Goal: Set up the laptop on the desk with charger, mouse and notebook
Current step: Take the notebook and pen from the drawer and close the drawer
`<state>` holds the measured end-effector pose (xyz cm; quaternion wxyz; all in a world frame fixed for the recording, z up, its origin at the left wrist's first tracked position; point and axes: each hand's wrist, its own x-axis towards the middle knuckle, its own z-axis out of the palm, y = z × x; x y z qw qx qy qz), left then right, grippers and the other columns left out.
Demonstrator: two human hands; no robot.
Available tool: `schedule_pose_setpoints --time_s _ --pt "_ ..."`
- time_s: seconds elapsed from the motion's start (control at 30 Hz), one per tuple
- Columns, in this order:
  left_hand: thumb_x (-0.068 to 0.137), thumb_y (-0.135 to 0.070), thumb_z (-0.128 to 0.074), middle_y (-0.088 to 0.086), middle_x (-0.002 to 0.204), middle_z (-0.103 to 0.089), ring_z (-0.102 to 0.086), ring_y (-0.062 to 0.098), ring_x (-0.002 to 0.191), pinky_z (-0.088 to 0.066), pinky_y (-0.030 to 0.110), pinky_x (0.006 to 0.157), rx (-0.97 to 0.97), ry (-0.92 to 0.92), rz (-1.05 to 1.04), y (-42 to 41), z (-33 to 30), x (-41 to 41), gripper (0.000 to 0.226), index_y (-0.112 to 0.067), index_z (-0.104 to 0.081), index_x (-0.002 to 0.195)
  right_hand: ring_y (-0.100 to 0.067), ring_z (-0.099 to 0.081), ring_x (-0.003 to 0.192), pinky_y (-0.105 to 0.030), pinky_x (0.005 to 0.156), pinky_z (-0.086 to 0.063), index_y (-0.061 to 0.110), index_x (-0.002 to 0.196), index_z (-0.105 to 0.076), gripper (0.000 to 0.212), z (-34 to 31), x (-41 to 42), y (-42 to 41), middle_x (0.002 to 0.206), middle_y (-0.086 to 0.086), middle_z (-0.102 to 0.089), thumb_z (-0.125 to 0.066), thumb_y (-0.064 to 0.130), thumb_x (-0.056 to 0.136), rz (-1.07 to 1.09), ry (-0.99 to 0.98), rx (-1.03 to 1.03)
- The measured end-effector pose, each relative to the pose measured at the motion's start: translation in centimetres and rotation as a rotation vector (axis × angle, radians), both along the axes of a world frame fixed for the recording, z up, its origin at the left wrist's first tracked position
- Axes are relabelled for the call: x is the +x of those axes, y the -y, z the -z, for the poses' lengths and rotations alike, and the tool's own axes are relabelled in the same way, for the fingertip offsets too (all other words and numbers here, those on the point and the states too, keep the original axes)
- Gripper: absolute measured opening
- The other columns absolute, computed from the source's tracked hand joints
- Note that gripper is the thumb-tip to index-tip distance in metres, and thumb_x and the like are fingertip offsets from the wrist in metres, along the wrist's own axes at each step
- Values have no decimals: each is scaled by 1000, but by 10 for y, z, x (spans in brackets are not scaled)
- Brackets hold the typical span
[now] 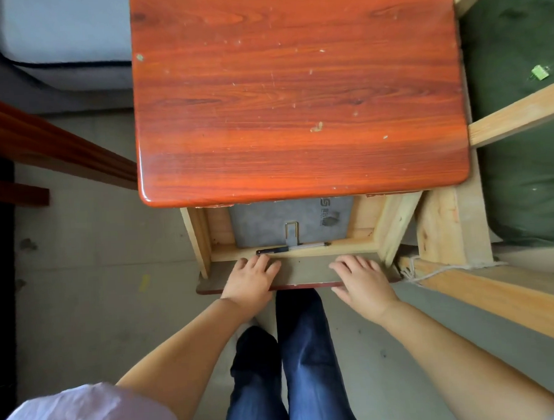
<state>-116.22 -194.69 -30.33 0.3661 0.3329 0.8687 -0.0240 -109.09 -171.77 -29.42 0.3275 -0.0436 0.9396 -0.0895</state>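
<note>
A glossy red-brown wooden desk (295,96) fills the upper middle, its top bare. Under its near edge a pale wooden drawer (304,272) stands pulled out. Inside lies a grey notebook (266,220) with a metal clasp, partly hidden under the desk top. A dark pen (292,248) lies along the drawer's front inner edge. My left hand (250,283) grips the left part of the drawer front, fingers over its top edge near the pen. My right hand (363,282) grips the right part the same way. No laptop, charger or mouse is in view.
A pale wooden bed frame (517,113) with green bedding (524,180) stands close on the right, with a white string (433,270) tied at its rail. A grey mattress (61,44) lies at upper left, and a red wooden rail (51,144) slants across the left. My legs stand below the drawer.
</note>
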Motion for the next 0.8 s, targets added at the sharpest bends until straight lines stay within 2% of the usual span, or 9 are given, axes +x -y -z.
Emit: schedule_pose_setpoints --time_s 0.1,0.2,0.27,0.37,0.43,0.5,0.57,0.7,0.8 --pt "89 -45 -52 4 141 -39 -35 24 133 -31 38 109 97 81 -268 6 -6 -7 63 -22 -30 143 -22 -38 134 -37 109 -29 17 140 -40 48 -8 -19 11 145 1 -42 -45 34 95 16 20 -146" --pt "91 -36 -55 11 131 -48 -46 29 125 -41 40 102 292 4 -833 9 -9 -20 52 -14 -41 136 -19 -29 139 -34 112 -24 18 145 -30 46 0 -38 32 152 2 -31 -36 22 99 5 -4 -202" --pt "92 -25 -54 18 130 -48 -51 35 119 -43 40 98 321 -10 -1164 3 -7 -31 45 -7 -41 132 -21 -32 137 -35 110 -26 17 144 -31 49 13 -45 45 149 -1 -35 -38 11 96 10 -30 -174" --pt "91 -22 -55 18 131 -50 -52 34 119 -41 38 100 372 57 -1399 -7 3 -39 45 -3 -40 129 -28 -44 123 -39 100 -35 15 136 -41 50 31 -47 56 131 -6 -49 -47 4 87 59 -94 -83" --pt "88 -25 -60 15 129 -54 -53 31 119 -42 38 102 438 97 -1552 -10 7 -44 48 -6 -40 127 -30 -52 109 -40 88 -42 15 121 -53 41 38 -47 61 114 -7 -58 -58 5 82 41 -102 -25" --pt "85 -26 -65 13 124 -57 -55 29 115 -44 36 102 496 146 -1656 -10 11 -50 49 -8 -42 124 -27 -58 93 -37 75 -46 18 100 -61 32 41 -48 60 95 -4 -62 -73 9 72 11 -132 23" --pt "82 -31 -69 13 121 -61 -58 27 113 -46 36 101 520 189 -1684 -8 12 -55 51 -6 -48 122 -25 -60 85 -35 69 -47 19 90 -63 28 38 -46 56 87 -2 -60 -77 8 68 5 -153 -10" --pt "80 -41 -69 9 124 -63 -60 26 112 -48 38 100 504 346 -1609 -3 3 -52 58 -8 -53 124 -27 -54 99 -35 81 -39 12 107 -58 34 13 -32 42 103 -5 -60 -52 -6 79 36 -179 -169" --pt "80 -39 -70 8 123 -64 -63 24 106 -51 40 98 518 443 -1528 3 -14 -47 55 -10 -55 124 -29 -53 87 -30 73 -30 5 91 -57 18 -13 -13 29 93 -10 -61 -46 -4 81 225 -148 -235"
